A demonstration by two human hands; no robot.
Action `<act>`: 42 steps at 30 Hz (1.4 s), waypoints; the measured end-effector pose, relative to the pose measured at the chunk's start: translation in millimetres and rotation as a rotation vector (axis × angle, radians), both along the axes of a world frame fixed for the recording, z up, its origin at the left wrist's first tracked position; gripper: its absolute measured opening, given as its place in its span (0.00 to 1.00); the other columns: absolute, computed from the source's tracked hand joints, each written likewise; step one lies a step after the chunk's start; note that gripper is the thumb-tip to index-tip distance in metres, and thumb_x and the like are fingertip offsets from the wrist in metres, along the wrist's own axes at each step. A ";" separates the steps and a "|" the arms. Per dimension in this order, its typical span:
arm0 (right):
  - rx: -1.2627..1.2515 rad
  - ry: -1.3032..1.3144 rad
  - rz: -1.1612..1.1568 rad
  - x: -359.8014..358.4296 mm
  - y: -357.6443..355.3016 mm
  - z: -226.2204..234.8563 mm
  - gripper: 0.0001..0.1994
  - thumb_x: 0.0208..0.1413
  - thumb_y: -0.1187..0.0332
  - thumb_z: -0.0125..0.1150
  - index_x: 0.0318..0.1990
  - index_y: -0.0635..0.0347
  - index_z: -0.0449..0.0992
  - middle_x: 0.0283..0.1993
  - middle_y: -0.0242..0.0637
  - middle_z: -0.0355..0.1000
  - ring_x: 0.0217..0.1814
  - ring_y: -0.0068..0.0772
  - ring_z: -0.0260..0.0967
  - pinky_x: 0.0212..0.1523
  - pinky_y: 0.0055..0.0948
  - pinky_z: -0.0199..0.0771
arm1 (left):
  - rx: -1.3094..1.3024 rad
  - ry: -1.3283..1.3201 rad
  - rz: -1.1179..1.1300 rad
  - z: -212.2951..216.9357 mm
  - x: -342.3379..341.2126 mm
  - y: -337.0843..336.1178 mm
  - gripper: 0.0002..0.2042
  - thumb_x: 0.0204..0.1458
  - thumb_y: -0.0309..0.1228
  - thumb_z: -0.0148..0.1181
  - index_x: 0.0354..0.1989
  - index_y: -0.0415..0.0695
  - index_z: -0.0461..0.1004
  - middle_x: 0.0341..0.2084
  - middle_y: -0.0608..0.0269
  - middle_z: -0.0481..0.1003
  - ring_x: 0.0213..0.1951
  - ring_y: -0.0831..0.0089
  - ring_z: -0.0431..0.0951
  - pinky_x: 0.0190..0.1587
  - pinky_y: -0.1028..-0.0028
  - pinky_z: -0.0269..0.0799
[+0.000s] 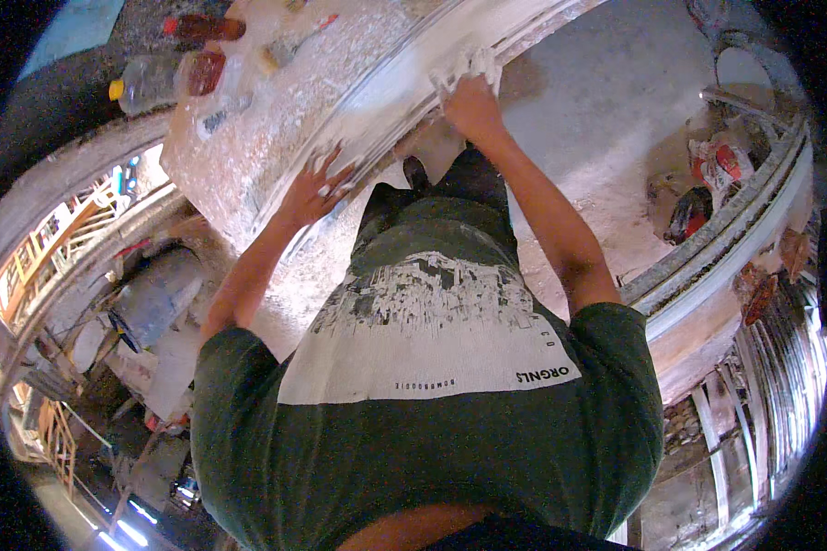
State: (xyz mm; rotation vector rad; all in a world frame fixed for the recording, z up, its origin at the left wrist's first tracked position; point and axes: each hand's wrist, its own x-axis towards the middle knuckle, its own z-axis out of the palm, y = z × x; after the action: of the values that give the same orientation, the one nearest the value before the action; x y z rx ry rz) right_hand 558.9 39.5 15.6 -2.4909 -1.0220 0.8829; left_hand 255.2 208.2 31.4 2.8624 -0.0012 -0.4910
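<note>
A long, pale plaster moulding (pixel 390 81) with ridged edges runs along the near side of a splattered work table (pixel 239 161). My left hand (pixel 320 190) rests at its near left part, fingers spread, with white smears on them. Farther along to the right, my right hand (pixel 473 92) is at the moulding, its fingers bent and coated in wet-looking white plaster. Whether a clump or a small piece lies under those fingers is hidden by the white coating.
On the table's far left lie a clear bottle with a yellow cap (pixel 144 84) and a reddish-brown bottle (pixel 204 28). A dusty floor (pixel 579 147) spreads to the right. Long pale strips (pixel 708 243) edge the right side. Clutter, including a blue container (pixel 161 298), stands left.
</note>
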 end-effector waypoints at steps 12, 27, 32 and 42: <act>0.058 -0.367 0.046 -71.3 14.4 -6.7 0.18 0.51 0.60 0.46 0.32 0.66 0.77 0.40 0.54 0.71 0.46 0.54 0.67 0.45 0.52 0.66 | 0.062 -0.127 0.004 -2.2 1.2 -23.8 0.22 0.53 0.43 0.44 0.58 0.59 0.61 0.62 0.61 0.51 0.63 0.56 0.48 0.64 0.55 0.41; -0.120 -0.100 -0.433 262.8 -10.8 -9.3 0.29 0.55 0.49 0.36 0.49 0.67 0.69 0.55 0.54 0.62 0.58 0.55 0.59 0.58 0.43 0.57 | 0.122 -0.391 -0.129 -34.8 425.6 -64.9 0.22 0.52 0.46 0.43 0.57 0.60 0.63 0.63 0.64 0.51 0.63 0.64 0.49 0.65 0.57 0.31; -0.131 -0.212 -0.279 390.4 -31.8 -58.8 0.25 0.58 0.55 0.33 0.45 0.67 0.71 0.51 0.54 0.65 0.56 0.53 0.61 0.54 0.46 0.62 | 0.087 -0.473 -0.182 -45.0 526.2 -72.2 0.23 0.53 0.47 0.42 0.59 0.60 0.59 0.63 0.60 0.48 0.63 0.56 0.48 0.64 0.54 0.38; 0.187 -0.254 0.414 340.7 13.2 -24.3 0.27 0.54 0.50 0.43 0.40 0.72 0.71 0.46 0.58 0.67 0.51 0.55 0.63 0.48 0.46 0.66 | 0.091 -0.077 -0.144 -32.1 467.3 -61.7 0.22 0.54 0.47 0.40 0.58 0.59 0.60 0.61 0.57 0.51 0.60 0.51 0.54 0.63 0.53 0.41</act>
State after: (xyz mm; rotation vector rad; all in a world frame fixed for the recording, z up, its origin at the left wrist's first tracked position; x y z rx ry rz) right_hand 899.6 52.7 -8.7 -2.3099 -1.6652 0.5452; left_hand 722.5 146.5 -0.7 2.9833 -0.2042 -0.4168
